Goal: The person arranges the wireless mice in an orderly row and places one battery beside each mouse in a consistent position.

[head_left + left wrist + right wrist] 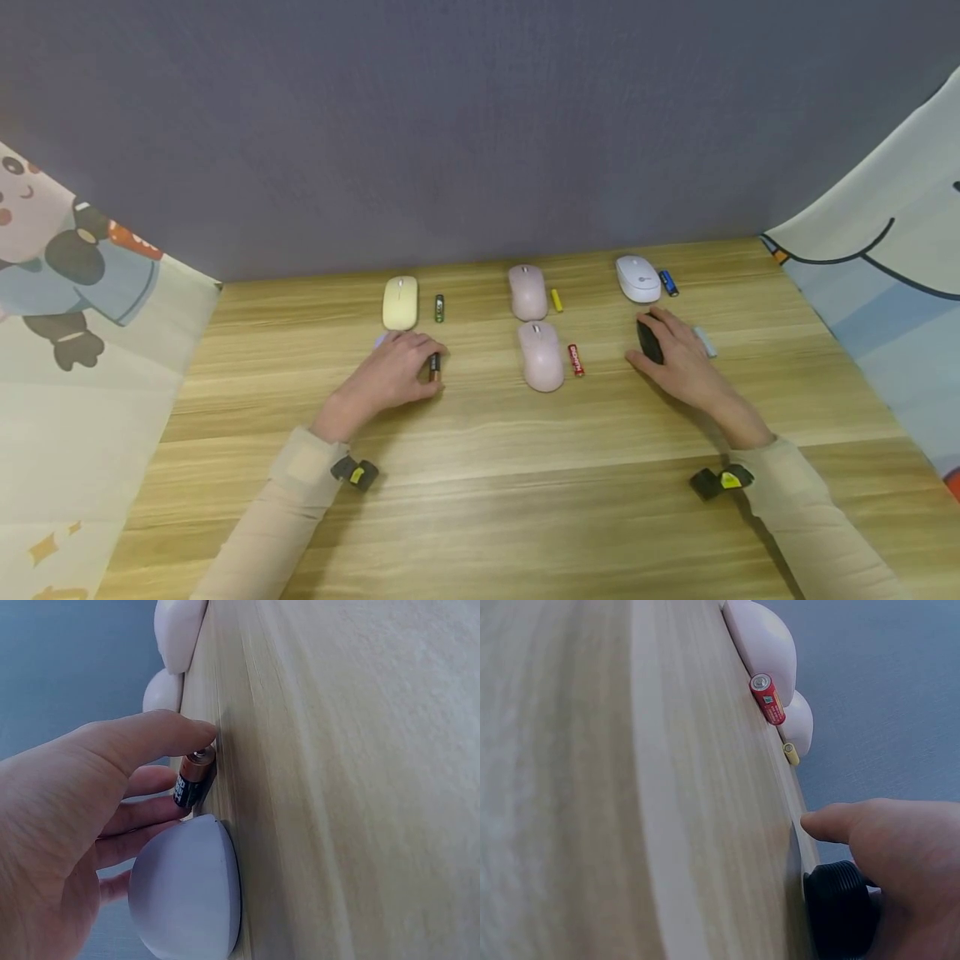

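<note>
My left hand (393,367) reaches over a lavender mouse (187,892), which it mostly covers in the head view. Its thumb and fingers pinch a black and copper battery (195,776) at its two ends, low over the wooden table. The right hand (678,362) lies over a black mouse (649,340) with ribbed sides. In the right wrist view its thumb stretches out, apart from that black mouse; the other fingers are hidden there. A pale blue battery (705,342) lies just right of this hand.
Behind the left hand are a yellow mouse (401,303) and a green-black battery (439,308). Two pink mice, far (528,292) and near (541,357), lie mid-table beside yellow (557,301) and red (576,360) batteries. A white mouse (638,278) and blue battery (668,283) sit back right.
</note>
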### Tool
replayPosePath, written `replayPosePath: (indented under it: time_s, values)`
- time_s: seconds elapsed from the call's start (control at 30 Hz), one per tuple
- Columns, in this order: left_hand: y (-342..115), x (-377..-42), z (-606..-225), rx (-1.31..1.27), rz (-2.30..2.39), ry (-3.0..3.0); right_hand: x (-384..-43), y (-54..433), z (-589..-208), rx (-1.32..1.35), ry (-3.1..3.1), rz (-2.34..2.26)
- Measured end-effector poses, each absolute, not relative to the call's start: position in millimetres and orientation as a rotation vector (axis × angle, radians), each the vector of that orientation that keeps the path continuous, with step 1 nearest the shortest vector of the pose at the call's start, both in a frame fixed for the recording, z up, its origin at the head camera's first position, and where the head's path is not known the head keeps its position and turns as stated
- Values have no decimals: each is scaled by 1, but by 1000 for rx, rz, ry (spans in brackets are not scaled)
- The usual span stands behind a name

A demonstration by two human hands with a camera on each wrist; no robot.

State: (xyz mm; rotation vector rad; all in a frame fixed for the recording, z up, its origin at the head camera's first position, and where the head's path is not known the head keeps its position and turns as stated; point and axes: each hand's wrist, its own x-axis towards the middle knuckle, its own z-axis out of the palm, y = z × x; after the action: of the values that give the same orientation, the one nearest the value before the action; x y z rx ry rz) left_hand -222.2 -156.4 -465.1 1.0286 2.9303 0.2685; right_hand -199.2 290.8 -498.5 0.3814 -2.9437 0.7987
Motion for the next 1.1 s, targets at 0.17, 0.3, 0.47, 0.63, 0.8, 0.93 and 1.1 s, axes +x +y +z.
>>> replayPosePath:
  time_s: [0.17, 0.3, 0.47, 0.63, 0.8, 0.93, 1.1]
  values:
    - [-156, -221, -464, 1026, 275, 2933, -199, 291, -498, 380, -2951, 800]
    - [-156, -220, -465, 1029, 283, 2935, -198, 290, -497, 378, -2952, 807]
    - [-155, -220, -466, 1023, 272, 2946, -198, 290, -497, 379, -2946, 804]
    - [-153, -220, -467, 1045, 270, 2982, -198, 290, -496, 378, -2943, 802]
    - [-151, -221, -469, 1035, 279, 3001, -198, 290, -495, 371, -2958, 812]
    - [-152, -221, -469, 1008, 268, 3004, -197, 290, -494, 367, -2972, 817]
    - [-154, -219, -468, 993, 270, 3030, -197, 290, -494, 373, -2969, 804]
